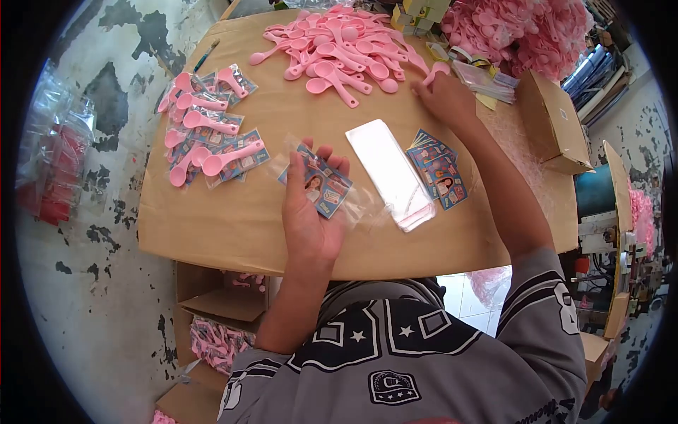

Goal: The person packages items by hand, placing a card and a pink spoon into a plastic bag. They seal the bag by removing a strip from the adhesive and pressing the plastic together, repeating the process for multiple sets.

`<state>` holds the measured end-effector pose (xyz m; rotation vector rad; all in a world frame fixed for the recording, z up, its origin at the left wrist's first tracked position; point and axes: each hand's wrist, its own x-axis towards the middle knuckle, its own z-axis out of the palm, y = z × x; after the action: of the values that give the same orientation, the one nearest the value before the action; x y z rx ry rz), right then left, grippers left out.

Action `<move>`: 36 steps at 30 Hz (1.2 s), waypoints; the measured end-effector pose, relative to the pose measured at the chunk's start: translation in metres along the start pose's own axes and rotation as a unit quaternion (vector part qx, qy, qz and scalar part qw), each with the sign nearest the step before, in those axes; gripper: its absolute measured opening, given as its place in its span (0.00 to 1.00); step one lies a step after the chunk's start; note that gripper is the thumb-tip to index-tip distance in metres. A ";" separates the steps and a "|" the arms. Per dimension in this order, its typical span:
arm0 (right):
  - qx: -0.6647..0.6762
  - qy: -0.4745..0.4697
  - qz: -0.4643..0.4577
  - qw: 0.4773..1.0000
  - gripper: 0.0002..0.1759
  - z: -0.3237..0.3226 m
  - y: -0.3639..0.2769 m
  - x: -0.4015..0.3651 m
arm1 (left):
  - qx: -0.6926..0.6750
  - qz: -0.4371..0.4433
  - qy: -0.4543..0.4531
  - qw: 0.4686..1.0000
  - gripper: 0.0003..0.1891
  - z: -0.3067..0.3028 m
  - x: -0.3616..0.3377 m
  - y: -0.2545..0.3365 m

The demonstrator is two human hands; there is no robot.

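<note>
My left hand point(311, 219) is closed around a clear plastic bag point(359, 205) with a printed blue card point(328, 187) showing through it. At the right end of a heap of pink plastic spoons point(332, 53), my right hand point(446, 99) grips a pink spoon point(436, 71) by one end. Between my hands lies a stack of clear plastic bags point(388, 169), shiny with glare. Beside it, a fanned pile of printed cards point(439, 169) rests on the table. To the left are several bagged cards, with pink spoons point(233, 157) lying on them.
Brown paper covers the table point(226, 233). A pen point(207, 55) lies at its far left edge. Large bags of pink spoons point(508, 32) stand at the back right, near an open cardboard box point(554, 124). Below the table are boxes holding more spoons point(215, 343).
</note>
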<state>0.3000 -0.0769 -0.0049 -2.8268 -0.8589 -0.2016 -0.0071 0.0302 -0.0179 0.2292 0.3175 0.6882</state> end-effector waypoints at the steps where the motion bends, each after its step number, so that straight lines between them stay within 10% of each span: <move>1: -0.011 -0.001 0.009 1.000 0.33 0.004 0.001 0.004 | -0.003 -0.008 -0.006 1.000 0.19 -0.005 0.001 0.000; 20: 0.365 0.024 -0.055 0.929 0.16 0.006 0.046 -0.019 | -0.021 -0.044 -0.034 0.998 0.18 -0.007 0.007 0.000; 28: 0.538 -0.268 0.021 0.799 0.11 -0.084 -0.019 -0.201 | 0.018 0.105 -0.019 0.994 0.18 -0.001 0.017 0.004; 36: 0.665 -0.250 0.034 0.703 0.17 -0.054 -0.056 -0.225 | 0.116 0.070 -0.066 0.989 0.22 0.010 0.003 -0.007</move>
<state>0.0786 -0.1633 0.0142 -1.4567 -0.5467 0.8845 0.0025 0.0256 -0.0109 0.5203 0.2560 0.7712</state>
